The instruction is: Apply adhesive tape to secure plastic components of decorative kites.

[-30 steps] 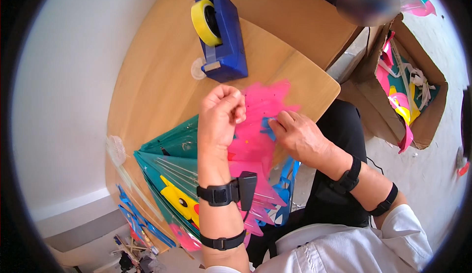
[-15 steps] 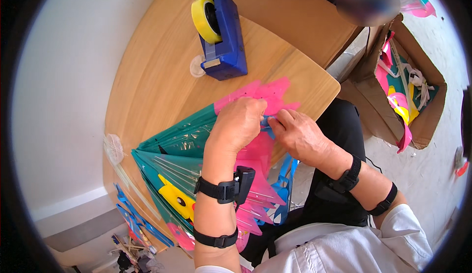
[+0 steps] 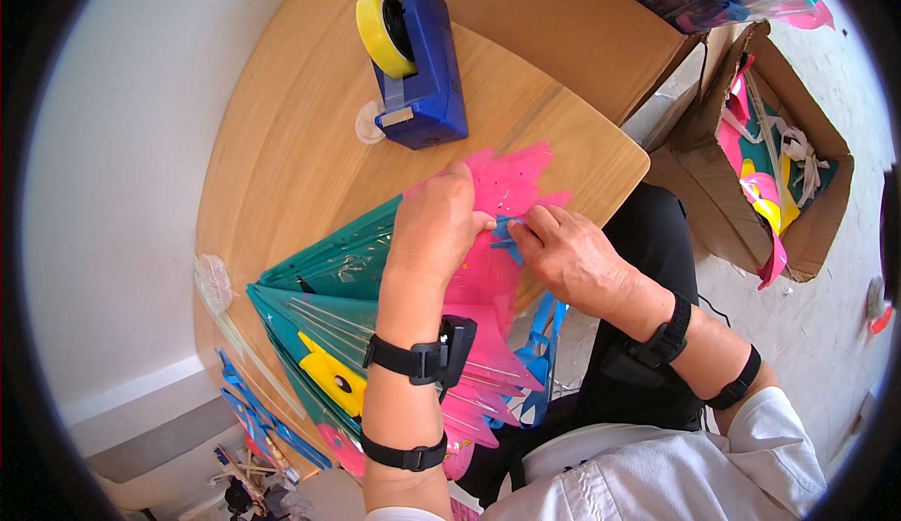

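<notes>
A folded, pleated plastic sheet point(image 3: 347, 239) lies across the table. It is green with a jagged pink edge, thin pale ribs and a yellow patch with an eye. My left hand point(image 3: 432, 225) is closed over its upper folds, with the thumb against a blue ribbon point(image 3: 508, 239); most of its fingertips are hidden. From the right, my right hand point(image 3: 574, 253) pinches the same ribbon between thumb and fingers, close to the left thumb. More blue ribbon point(image 3: 540, 352) hangs by the table edge, below my right hand.
A blue tape dispenser point(image 3: 427, 70) with a yellow roll stands at the table's far side. Blue strips point(image 3: 272, 418) lie at the left edge, near a pale bundle of strands point(image 3: 214, 282). On the right, an open cardboard box point(image 3: 817, 239) holds similar colourful plastic pieces.
My left hand has shifted slightly left and up, and its thumb now shows stretched toward the ribbon. My right hand stays almost in place, still pinching it.
</notes>
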A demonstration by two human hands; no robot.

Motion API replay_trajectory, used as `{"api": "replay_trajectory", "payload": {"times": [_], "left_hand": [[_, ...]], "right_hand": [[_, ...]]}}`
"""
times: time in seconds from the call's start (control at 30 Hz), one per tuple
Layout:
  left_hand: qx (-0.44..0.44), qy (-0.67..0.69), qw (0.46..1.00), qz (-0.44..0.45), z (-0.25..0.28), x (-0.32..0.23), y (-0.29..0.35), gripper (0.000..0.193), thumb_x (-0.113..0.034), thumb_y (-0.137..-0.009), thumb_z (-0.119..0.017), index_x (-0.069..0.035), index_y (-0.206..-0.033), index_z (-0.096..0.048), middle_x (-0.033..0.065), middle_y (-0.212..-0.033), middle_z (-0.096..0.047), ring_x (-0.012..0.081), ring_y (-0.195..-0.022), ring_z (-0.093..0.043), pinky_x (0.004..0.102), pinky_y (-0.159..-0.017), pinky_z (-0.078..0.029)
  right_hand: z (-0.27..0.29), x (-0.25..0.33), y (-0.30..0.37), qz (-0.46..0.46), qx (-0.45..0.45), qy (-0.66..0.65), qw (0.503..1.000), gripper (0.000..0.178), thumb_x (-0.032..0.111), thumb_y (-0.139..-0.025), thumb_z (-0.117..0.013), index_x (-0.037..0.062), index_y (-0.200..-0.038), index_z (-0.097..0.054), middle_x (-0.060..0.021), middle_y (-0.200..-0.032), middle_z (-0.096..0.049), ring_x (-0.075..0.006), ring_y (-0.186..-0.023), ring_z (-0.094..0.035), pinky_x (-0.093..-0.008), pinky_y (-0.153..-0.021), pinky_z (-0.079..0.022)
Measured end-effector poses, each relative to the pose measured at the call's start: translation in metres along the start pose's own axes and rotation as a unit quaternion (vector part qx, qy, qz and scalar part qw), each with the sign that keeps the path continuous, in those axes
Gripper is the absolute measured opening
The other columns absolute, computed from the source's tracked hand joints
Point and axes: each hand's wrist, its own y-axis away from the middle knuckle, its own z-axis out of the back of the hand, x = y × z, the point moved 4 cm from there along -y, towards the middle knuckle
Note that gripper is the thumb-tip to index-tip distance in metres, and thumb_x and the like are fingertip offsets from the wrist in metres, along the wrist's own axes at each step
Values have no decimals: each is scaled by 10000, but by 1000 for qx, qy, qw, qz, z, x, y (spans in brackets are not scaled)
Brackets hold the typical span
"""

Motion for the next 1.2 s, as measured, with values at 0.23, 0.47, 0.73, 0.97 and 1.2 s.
{"api": "replay_trajectory", "payload": {"times": [0.23, 0.47, 0.73, 0.97, 1.2], "left_hand": [[-56, 67, 996, -3, 22, 24, 24, 270, -46, -720, -710, 2, -947, -571, 155, -764, -607, 360, -734, -591, 412, -680, -485], [60, 204, 973, -93, 29, 3, 60, 188, -49, -752, -668, 7, -927, -633, 127, -867, -608, 308, -823, -600, 361, -725, -487], [400, 233, 884, -62, -12, 17, 206, 143, -159, -811, -652, -20, -807, -621, 115, -748, -595, 278, -724, -601, 375, -674, -482], [214, 357, 900, 130, -8, 12, 181, 117, -113, -864, -654, -11, -825, -612, 41, -682, -588, 111, -693, -572, 284, -621, -464], [-122, 433, 887, 98, -34, -19, 81, 60, -1, -836, -666, 20, -887, -641, -26, -676, -566, 53, -634, -527, 203, -573, -413]], "right_hand": [[12, -4, 12, 12, -62, -121, 991, 266, 66, -724, -608, -19, -977, -612, -129, -807, -503, -297, -769, -577, -387, -656, -497], [27, 9, 29, 1, -51, -358, 932, 248, -36, -741, -611, -11, -987, -621, -165, -892, -556, -338, -814, -593, -369, -678, -491], [11, -12, 44, -367, -26, -589, 719, 156, 77, -925, -573, -30, -834, -639, -13, -674, -601, -66, -608, -551, -233, -515, -427], [2, -11, 39, -380, 6, -547, 746, 158, 77, -901, -595, -45, -810, -637, -32, -636, -576, -67, -568, -495, -253, -495, -397], [2, -2, 34, -312, 9, -455, 834, 107, 37, -850, -609, -70, -853, -621, -141, -596, -494, -132, -544, -486, -324, -524, -430]]}}
